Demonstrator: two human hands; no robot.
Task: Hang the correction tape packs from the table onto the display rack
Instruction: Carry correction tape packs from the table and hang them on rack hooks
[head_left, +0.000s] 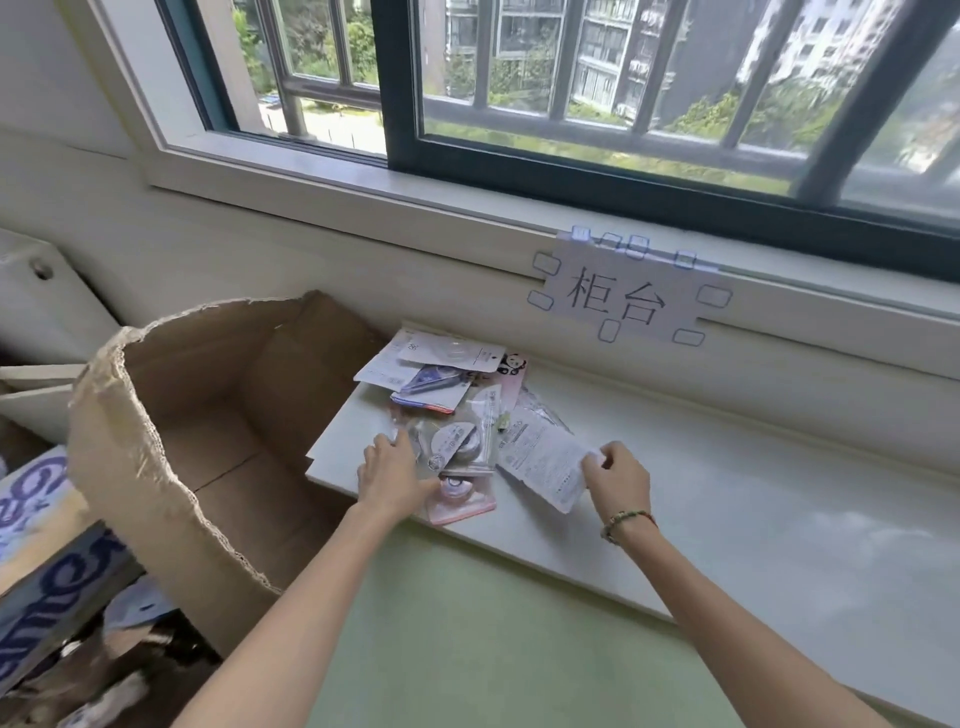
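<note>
Both hands reach mid-frame: the left hand (392, 480) lies flat on a clear pack (460, 447), the right hand (618, 480) pinches a white pack (545, 460) on the tabletop (727, 499).

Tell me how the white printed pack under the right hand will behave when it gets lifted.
The white pack looks thin and flat, so probably light and floppy. Its corner already curls where the right hand pinches it. The glossy film may slide off the pile easily.

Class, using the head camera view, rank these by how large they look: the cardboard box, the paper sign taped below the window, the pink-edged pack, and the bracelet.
1. cardboard box
2. paper sign
3. pink-edged pack
4. bracelet

The box sits nearer the camera than the sign, which inflates it.
</note>
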